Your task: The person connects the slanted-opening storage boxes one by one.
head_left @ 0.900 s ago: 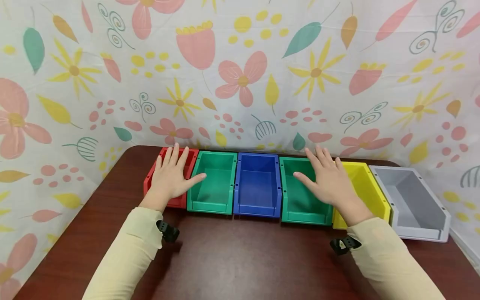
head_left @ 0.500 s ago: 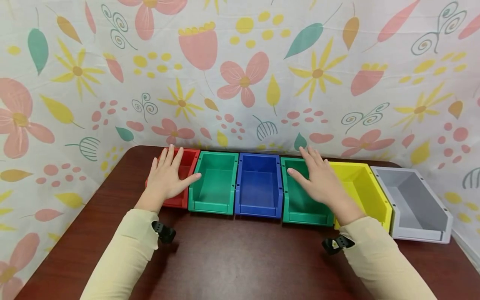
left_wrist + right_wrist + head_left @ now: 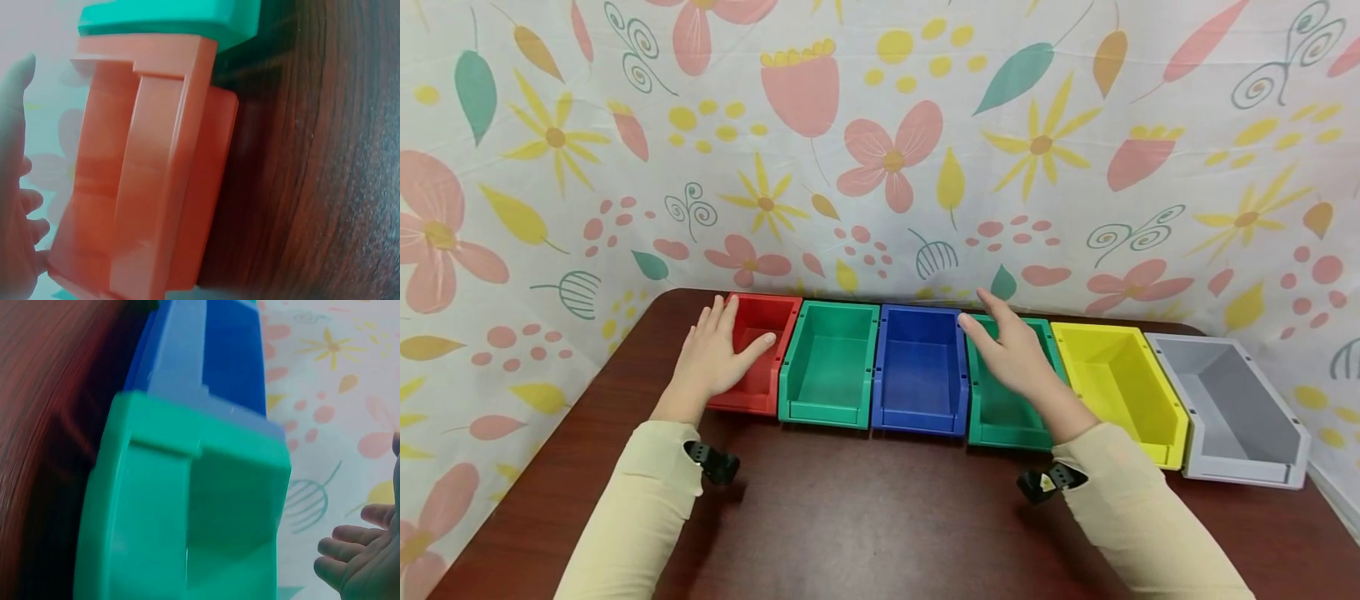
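My left hand (image 3: pixel 703 358) is over the left side of the red bin (image 3: pixel 763 315), fingers straight and thumb spread, holding nothing. The left wrist view has that red bin (image 3: pixel 150 187) close up, with the hand (image 3: pixel 15 206) at the left edge. Over the right-hand green bin (image 3: pixel 1009 435) is my right hand (image 3: pixel 1018 358), its fingers extended and its thumb toward the blue bin (image 3: pixel 919 421). Nothing is in it. In the right wrist view the hand (image 3: pixel 362 556) appears at the right edge, apart from the green bin (image 3: pixel 144 531).
The bins stand side by side in a row at the back of the dark wooden table (image 3: pixel 865 517). Another green bin (image 3: pixel 823 413) is between red and blue. A yellow bin (image 3: pixel 1112 367) and a grey bin (image 3: pixel 1243 471) end the row. Behind hangs a floral cloth (image 3: pixel 880 242).
Both hands have shifted left: the left hand uncovers more of the red bin, and the right hand uncovers the yellow bin. The bins stay in place; the head view shifts slightly.
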Demonstrator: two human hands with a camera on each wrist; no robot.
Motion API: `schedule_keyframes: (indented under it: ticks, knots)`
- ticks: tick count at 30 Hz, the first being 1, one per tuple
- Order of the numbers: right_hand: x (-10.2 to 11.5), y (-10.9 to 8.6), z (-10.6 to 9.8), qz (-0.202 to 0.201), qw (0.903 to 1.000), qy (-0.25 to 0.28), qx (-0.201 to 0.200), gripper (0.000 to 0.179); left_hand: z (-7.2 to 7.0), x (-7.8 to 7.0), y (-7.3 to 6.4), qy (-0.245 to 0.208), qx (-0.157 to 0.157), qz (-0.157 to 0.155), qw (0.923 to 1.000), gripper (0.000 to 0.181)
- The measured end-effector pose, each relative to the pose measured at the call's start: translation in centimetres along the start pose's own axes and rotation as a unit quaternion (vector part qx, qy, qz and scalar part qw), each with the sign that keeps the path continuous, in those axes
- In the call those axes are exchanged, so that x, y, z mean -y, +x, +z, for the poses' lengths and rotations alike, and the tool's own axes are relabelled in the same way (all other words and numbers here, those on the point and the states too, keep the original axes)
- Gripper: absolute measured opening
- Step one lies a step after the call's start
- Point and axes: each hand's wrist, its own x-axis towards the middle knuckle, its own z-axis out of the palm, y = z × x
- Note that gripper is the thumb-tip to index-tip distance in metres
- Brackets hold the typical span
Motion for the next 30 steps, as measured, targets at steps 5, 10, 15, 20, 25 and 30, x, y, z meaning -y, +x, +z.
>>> schedule_keyframes:
  ticks: [5, 10, 15, 20, 25, 30]
  knots:
    - [1.2, 0.4, 0.8, 0.005, 0.9980, 0.063, 0.008, 0.073, -0.1, 1.0, -0.2, -0.042, -0.001, -0.026, 0.9988, 0.092]
    - [2.4, 0.9, 1.6, 0.019, 0.9948, 0.098, 0.018, 0.069, -0.1, 1.5, -0.6, -0.089, 0.006, -0.060, 0.9943, 0.090]
    - [3.5, 1.4, 2.4, 0.029, 0.9860, 0.158, 0.045, 0.068, 0.1, 1.8, -0.8, -0.128, -0.019, -0.072, 0.9890, 0.082]
    - [4.5, 1.8, 3.4, 0.039, 0.9663, 0.240, 0.084, 0.069, 0.4, 2.1, -0.8, -0.153, -0.061, -0.075, 0.9835, 0.069]
    - [5.4, 2.1, 4.4, 0.065, 0.9433, 0.301, 0.124, 0.069, 0.8, 2.6, -1.0, -0.178, -0.073, -0.082, 0.9778, 0.061]
    - [6.5, 2.5, 4.9, 0.108, 0.9140, 0.357, 0.160, 0.066, 1.2, 3.2, -1.2, -0.191, -0.071, -0.092, 0.9747, 0.054]
